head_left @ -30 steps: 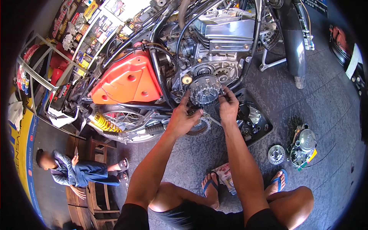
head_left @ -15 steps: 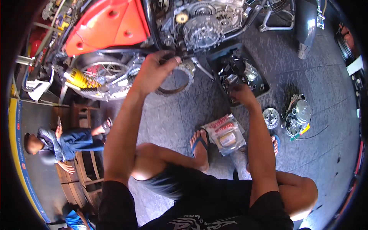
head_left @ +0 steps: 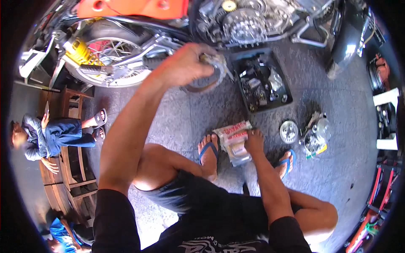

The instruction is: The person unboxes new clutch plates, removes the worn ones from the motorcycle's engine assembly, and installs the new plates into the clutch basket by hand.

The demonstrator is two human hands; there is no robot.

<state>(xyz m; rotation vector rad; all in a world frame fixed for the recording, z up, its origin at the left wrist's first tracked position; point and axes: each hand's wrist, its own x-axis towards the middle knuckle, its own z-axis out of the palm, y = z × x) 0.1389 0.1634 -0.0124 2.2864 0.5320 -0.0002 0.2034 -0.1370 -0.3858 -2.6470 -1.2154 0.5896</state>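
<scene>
My left hand [head_left: 190,67] is closed on a metal ring [head_left: 211,82] below the motorcycle's engine. My right hand [head_left: 254,142] is at the right edge of plastic packets [head_left: 236,149] between my feet, its fingers too small and blurred to show their grip. A clutch basket [head_left: 244,27] sits in the opened engine [head_left: 282,14]. A black tray [head_left: 286,96] of mixed metal parts lies beyond the packets. To the right of the packets are a round metal plate [head_left: 289,131] and an engine cover [head_left: 321,128].
A rear wheel [head_left: 118,40] and yellow spring [head_left: 82,55] are at upper left, a dark fender [head_left: 346,40] at upper right. A seated person [head_left: 55,135] on a wooden bench [head_left: 80,185] is at left, another person [head_left: 63,236] below. Red metal equipment [head_left: 375,198] stands at right.
Both hands have left the clutch basket. My left hand has moved up-left with the ring; my right hand has come down past the tray to the packets. The view has shifted downward.
</scene>
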